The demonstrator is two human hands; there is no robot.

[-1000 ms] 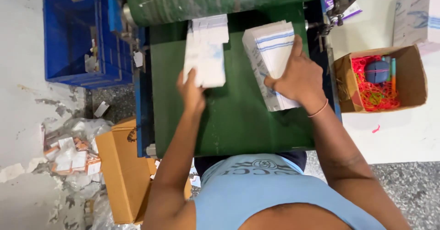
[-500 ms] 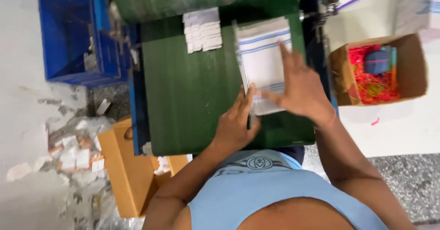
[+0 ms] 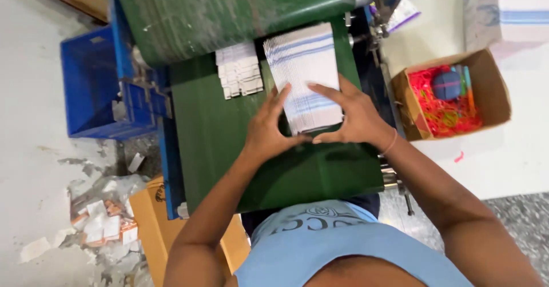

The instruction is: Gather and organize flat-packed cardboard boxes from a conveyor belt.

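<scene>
A fanned stack of white sheets with blue stripes point(image 3: 303, 72) lies on the green belt point(image 3: 223, 138). My left hand point(image 3: 267, 128) presses against the stack's near left edge. At the stack's near right side, my right hand point(image 3: 353, 115) rests with fingers spread over it. Both hands hold the stack together between them. A smaller pile of white slips point(image 3: 240, 70) lies on the belt just left of the stack, untouched.
A blue crate point(image 3: 91, 92) stands left of the machine. An open cardboard box with red rubber bands point(image 3: 452, 98) sits on the white table at right. A brown carton point(image 3: 154, 230) and paper scraps point(image 3: 103, 218) lie on the floor at lower left.
My left hand left the smaller pile and came over to the striped stack. The stack has shifted toward the belt's middle, and both hands now close on its near end.
</scene>
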